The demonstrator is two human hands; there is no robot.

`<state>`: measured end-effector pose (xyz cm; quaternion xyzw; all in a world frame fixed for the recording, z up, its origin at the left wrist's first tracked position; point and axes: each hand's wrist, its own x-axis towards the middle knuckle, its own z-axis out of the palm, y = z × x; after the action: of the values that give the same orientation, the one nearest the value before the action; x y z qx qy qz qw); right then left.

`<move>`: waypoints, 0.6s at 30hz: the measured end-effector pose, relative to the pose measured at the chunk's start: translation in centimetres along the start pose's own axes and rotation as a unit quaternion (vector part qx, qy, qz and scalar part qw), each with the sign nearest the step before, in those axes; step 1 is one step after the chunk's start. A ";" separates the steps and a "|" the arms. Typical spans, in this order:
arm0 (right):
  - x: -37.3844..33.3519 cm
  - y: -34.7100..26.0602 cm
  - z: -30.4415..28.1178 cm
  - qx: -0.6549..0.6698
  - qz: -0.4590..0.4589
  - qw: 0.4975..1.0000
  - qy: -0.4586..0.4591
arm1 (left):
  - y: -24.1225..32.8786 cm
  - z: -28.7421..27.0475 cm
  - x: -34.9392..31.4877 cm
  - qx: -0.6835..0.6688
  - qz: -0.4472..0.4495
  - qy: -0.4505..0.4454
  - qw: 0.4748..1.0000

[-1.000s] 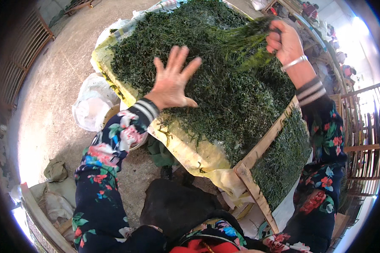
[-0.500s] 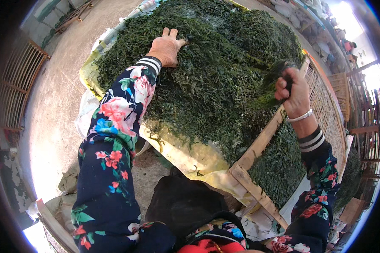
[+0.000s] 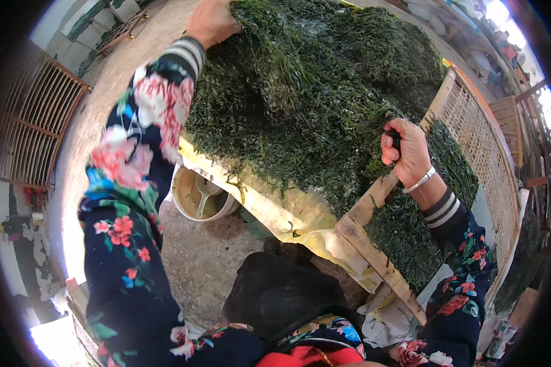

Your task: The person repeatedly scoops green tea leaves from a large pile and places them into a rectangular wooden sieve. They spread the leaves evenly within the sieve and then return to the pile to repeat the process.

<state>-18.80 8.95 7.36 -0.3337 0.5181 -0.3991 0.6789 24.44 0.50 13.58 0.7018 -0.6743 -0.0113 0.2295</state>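
A wide heap of dark green, stringy seaweed [image 3: 324,116] covers the yellow sheet [image 3: 288,211] in front of me. My left hand [image 3: 213,23], at the far left of the heap, is closed on a hanging clump of seaweed; its fingertips are partly hidden in the strands. At the right side my right hand [image 3: 407,150] is a fist around a smaller tuft of seaweed, which sticks out past the thumb. That fist is just above the wooden edge of a woven tray [image 3: 465,122], where more seaweed lies in a layer.
Below the sheet's left edge stands a pale bucket [image 3: 183,199] with a ladle [image 3: 203,194] in it. A slatted wooden rack [image 3: 37,122] is at the left on the concrete floor [image 3: 208,269]. Wooden frames [image 3: 508,122] and sacks [image 3: 428,18] line the right background.
My left hand has gone farther away and left, from lying spread on the heap to gripping a raised clump. My right hand has come slightly nearer and left, still holding its tuft.
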 end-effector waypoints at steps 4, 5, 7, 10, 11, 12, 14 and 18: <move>0.6 0.6 0.9 -0.023 0.014 0.999 -0.026 | 3.2 -3.6 -0.3 -0.163 0.175 0.213 0.947; 0.7 0.6 1.1 -0.029 0.022 0.999 -0.033 | 4.1 -4.9 0.0 -0.097 0.165 0.236 0.953; 1.1 0.6 1.8 -0.051 0.008 0.998 -0.034 | 5.7 -6.9 0.3 -0.229 0.190 0.238 0.925; 2.3 0.0 3.2 -0.041 -0.020 0.996 -0.070 | 7.2 -9.5 1.2 -0.339 0.193 0.290 0.874; 2.9 -0.4 3.6 -0.045 -0.032 0.997 -0.062 | 7.1 -10.7 1.3 -0.224 0.209 0.308 0.900; 3.4 -0.8 4.1 -0.034 -0.051 0.995 -0.080 | 6.9 -11.6 1.3 -0.103 0.221 0.322 0.915; 4.9 -1.6 5.8 -0.020 -0.089 0.993 -0.081 | 6.7 -12.0 1.8 -0.179 0.227 0.311 0.905; 7.6 -3.6 10.1 0.007 -0.174 0.971 -0.162 | 6.1 -10.4 2.6 -0.210 0.261 0.317 0.887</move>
<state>-8.62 0.95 9.54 -0.4735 0.3327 -0.4555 0.6765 22.31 1.26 25.69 0.4018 -0.7064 0.1314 0.5677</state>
